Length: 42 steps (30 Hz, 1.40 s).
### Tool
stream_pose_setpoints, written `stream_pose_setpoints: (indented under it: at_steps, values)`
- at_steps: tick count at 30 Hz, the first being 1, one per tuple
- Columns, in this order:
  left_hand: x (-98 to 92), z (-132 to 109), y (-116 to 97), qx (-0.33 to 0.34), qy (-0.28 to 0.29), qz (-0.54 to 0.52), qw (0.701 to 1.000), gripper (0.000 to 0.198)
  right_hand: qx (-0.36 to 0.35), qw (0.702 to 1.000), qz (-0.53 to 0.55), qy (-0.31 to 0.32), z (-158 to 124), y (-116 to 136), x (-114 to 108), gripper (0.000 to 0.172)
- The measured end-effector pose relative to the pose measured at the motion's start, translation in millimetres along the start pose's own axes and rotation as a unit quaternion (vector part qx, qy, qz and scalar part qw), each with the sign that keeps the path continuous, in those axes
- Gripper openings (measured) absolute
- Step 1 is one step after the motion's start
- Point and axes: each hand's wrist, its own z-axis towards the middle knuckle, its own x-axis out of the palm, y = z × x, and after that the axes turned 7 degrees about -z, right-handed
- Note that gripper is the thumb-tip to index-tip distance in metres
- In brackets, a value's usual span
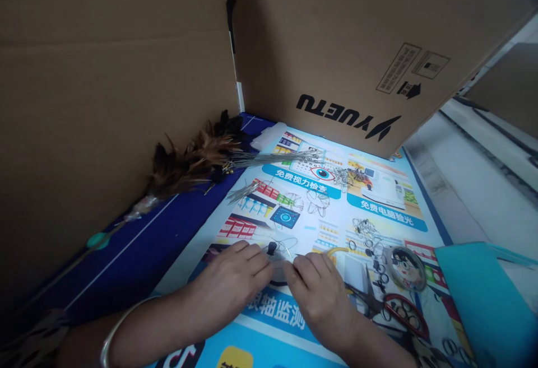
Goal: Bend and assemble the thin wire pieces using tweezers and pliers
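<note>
feather duster (pixel 189 163), cardboard box (pixel 336 37), tape roll (pixel 406 268)

Single head-worn view, looking forward and down from close above the left hand (pixel 235 281) and right hand (pixel 321 295). The printed surface (pixel 380 211) fills the near field; cardboard panels (pixel 126 77) apparently stand just behind it.

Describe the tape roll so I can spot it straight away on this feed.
Start at the printed poster and follow it to the teal box on the right. The tape roll lies flat between that box and the right hand. It is one wide see-through ring, far bigger than the small black rings beside it.
</note>
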Motion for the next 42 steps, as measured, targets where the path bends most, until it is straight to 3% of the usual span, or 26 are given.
stream_pose_setpoints:
  at_steps: [5, 12, 18, 22, 24, 26, 28, 30, 32, 35, 42]
  values:
    - [2.8, -1.2, -3.4, -0.005, 0.027, 0.007, 1.0, 0.003, 0.004, 0.999, -0.005, 0.037, 0.3, 6.8, -1.4, 0.024]
    - [6.0, -4.8, -6.5, -0.002, 0.037, 0.032, 0.999, 0.013, 0.0, 0.997, -0.001, 0.079, -1.2, 14.9, 0.6, 0.027]
    - [5.8, 0.0, -7.3, -0.017, 0.031, 0.007, 0.999, 0.015, 0.047, 0.998, 0.039, 0.027, -2.7, 13.0, 5.4, 0.025]
    - [-0.4, 8.7, -1.9, -0.083, -0.01, -0.155, 0.984, 0.021, 0.138, 0.978, 0.156, -0.01, 1.1, 5.9, 7.3, 0.026]
    - [-4.1, 14.5, 2.1, -0.119, -0.035, -0.273, 0.954, 0.018, 0.202, 0.944, 0.26, 0.004, 4.0, 2.0, 6.4, 0.019]
    - [-5.8, 19.7, 5.0, -0.158, -0.045, -0.378, 0.911, 0.014, 0.276, 0.884, 0.377, 0.027, 6.5, -0.7, 5.8, 0.01]
    - [-4.9, 23.4, 5.9, -0.204, -0.037, -0.479, 0.853, 0.01, 0.345, 0.796, 0.496, 0.045, 8.0, -1.8, 6.7, 0.003]
    - [-1.8, 25.3, 4.5, -0.24, -0.022, -0.578, 0.78, 0.008, 0.39, 0.698, 0.598, 0.049, 8.9, -1.3, 8.8, 0.01]
    - [1.8, 26.1, 1.5, -0.253, -0.019, -0.651, 0.715, 0.008, 0.409, 0.627, 0.662, 0.042, 9.8, -0.2, 11.0, 0.017]
    - [6.0, 26.4, -3.2, -0.245, -0.039, -0.697, 0.673, 0.011, 0.424, 0.586, 0.69, 0.024, 11.4, 1.7, 12.2, 0.021]
    - [8.4, 26.9, -7.9, -0.234, -0.075, -0.695, 0.675, 0.013, 0.457, 0.547, 0.701, 0.008, 11.9, 6.8, 11.4, 0.024]
